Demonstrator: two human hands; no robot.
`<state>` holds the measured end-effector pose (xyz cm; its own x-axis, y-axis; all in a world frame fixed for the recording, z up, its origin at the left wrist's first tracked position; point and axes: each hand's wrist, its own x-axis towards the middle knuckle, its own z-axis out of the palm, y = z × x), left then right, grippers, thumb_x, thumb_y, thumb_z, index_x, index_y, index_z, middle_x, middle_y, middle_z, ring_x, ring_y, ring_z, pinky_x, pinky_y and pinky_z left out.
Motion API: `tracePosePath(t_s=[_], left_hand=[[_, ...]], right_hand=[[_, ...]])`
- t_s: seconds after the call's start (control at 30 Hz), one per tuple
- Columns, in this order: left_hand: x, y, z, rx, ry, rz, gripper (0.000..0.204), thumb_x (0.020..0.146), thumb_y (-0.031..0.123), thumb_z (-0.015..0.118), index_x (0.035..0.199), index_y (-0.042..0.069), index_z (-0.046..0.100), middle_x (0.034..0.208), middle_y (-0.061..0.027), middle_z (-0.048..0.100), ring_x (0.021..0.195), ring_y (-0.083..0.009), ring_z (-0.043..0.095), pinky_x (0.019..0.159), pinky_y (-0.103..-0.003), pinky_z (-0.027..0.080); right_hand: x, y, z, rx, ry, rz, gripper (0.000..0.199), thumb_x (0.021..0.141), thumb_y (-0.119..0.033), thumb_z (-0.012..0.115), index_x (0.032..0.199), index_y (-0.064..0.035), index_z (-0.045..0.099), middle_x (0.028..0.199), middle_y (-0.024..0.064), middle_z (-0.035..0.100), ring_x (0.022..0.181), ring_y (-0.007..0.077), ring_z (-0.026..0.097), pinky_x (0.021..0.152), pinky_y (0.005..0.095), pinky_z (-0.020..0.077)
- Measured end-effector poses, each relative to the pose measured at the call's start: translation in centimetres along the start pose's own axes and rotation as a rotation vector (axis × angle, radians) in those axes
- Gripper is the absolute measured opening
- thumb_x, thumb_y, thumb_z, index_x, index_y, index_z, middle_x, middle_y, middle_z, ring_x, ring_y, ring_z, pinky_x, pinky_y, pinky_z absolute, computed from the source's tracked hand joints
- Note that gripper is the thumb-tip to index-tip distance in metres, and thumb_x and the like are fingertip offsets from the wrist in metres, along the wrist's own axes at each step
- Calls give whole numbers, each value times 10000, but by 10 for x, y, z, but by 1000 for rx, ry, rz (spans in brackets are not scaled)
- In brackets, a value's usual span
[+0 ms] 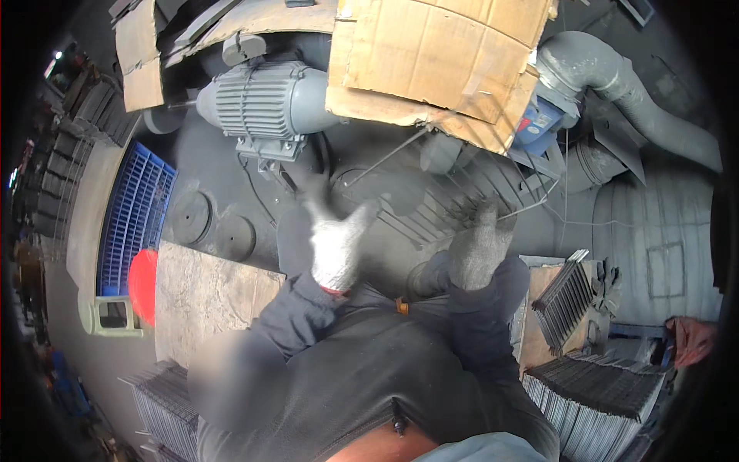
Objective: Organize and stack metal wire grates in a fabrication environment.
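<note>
The gloved left hand (336, 245) spreads its fingers, visibly gripping nothing; the gloved right hand (479, 250) is at a wire rack (440, 202) near the cardboard's (435, 58) lower edge, grip impossible to tell.

White left glove (336, 250), grey right glove (479, 250), blue-gridded panel (137, 219)

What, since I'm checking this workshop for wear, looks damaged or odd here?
The brown cardboard sheet to the right of the grey ribbed metal motor looks damaged: its face is creased and its edges are ragged.
</note>
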<state>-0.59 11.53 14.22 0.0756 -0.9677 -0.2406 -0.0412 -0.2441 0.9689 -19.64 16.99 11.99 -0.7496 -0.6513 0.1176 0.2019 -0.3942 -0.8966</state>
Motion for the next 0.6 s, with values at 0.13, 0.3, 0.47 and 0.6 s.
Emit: tracePosePath(t_s=[0.13,0.3,0.47,0.6], left_hand=[[1,-34,42,-683,-218,-23,532,983,102,750,1433,-12,491,1118,-130,714,941,-188,703,819,-330,598],[36,-56,24,-281,-293,-44,279,983,144,779,1129,-16,603,916,-66,701,750,-118,664,641,-285,555],[50,-66,51,138,-427,-34,382,959,225,786,1160,-43,602,899,-77,698,781,-150,653,697,-303,542],[69,-80,86,96,-561,-157,338,981,229,768,1135,-16,593,854,-81,691,699,-145,657,639,-308,548]], right_hand=[[-24,40,-43,-135,125,-50,506,992,97,600,1482,-3,524,1355,184,640,1205,344,678,922,455,631],[7,27,-85,-268,90,-111,626,951,96,655,1538,-6,462,1475,174,567,1322,331,604,1033,463,596],[45,20,-105,-571,-217,358,487,971,-31,726,1422,36,553,1290,134,687,1153,226,666,1000,363,561],[76,43,-140,-587,-134,363,382,991,-45,700,1354,35,609,1208,116,726,1063,204,689,957,355,564]])
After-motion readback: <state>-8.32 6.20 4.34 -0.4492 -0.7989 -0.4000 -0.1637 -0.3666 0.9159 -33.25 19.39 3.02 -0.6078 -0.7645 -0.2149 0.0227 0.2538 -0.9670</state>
